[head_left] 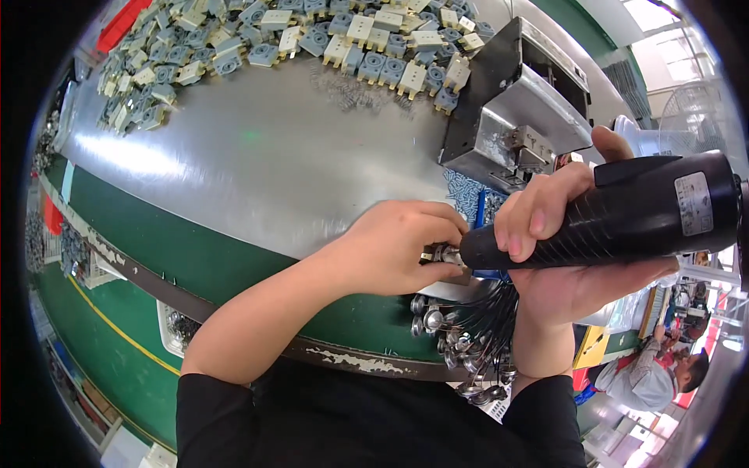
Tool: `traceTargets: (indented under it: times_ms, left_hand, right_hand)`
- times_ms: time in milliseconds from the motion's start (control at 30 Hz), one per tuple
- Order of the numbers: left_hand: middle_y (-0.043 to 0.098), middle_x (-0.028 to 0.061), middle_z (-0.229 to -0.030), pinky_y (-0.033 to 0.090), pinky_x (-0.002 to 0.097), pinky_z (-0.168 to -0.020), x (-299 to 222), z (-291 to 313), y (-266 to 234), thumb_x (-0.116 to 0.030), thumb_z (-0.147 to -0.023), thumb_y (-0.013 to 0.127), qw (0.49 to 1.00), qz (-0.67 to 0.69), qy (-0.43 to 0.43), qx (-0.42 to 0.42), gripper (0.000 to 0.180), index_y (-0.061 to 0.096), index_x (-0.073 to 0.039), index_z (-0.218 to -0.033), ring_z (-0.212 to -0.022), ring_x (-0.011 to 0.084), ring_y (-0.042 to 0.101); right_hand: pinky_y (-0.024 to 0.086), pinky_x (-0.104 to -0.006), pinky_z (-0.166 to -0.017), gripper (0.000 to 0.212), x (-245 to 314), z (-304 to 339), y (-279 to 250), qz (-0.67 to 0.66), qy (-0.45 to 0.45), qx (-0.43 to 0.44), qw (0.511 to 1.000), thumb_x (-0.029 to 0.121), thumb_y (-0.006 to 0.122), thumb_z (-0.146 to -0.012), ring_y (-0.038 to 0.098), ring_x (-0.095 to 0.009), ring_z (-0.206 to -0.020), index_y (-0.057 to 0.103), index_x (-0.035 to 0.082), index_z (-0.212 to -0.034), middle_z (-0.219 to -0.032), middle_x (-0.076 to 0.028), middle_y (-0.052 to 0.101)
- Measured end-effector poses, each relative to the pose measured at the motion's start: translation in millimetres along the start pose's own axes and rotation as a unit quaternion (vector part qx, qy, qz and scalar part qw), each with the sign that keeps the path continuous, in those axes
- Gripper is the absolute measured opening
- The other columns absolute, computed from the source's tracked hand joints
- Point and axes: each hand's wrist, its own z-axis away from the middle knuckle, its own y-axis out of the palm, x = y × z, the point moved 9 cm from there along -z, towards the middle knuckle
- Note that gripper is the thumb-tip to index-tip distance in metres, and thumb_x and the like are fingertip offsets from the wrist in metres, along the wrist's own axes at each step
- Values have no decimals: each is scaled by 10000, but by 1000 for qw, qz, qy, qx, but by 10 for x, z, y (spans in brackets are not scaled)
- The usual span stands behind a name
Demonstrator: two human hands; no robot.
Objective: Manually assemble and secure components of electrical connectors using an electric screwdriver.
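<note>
A thick black electric screwdriver (616,222) lies nearly level across the right side, wrapped in the fingers of my right hand (542,218). Its narrow front end points left and meets a small metal part (446,254). Thumb and fingers of my left hand (406,242) pinch that part from the left, over the near edge of the bench. The fingers cover most of it, and the driver's nose hides the contact point, so I cannot tell its exact kind. Just below hangs a bunch of round metal parts on black wires (460,335).
Many grey and cream blocks with brass tabs (374,47) are heaped along the far side of the metal bench (273,156). A boxy metal machine (523,101) stands behind my right hand. Small screws (463,192) lie beside a blue tray (491,207). Another person (651,374) sits far right.
</note>
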Motion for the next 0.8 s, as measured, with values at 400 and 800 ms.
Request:
traceTargets:
  times_ms: [400,800]
  left_hand:
    - [750,55,-1125,581,400,-797,63,28,35,-250,-818,846,1000,-9,7,-10,286,753,-24,-967,-924,286,736]
    - [739,49,-1005,568,405,-733,105,17,36,-202,-780,857,1000,16,14,-20,253,749,-47,-949,-821,288,726]
  right_hand:
    - [477,-345,-504,1199,-76,80,2,77,-17,-21,997,945,483,-840,533,-194,-526,311,-4,-1553,-752,-75,537]
    - [482,-333,-506,1051,-160,156,76,-2,-41,53,998,934,494,-843,540,-172,-521,428,46,-1402,-776,-61,551]
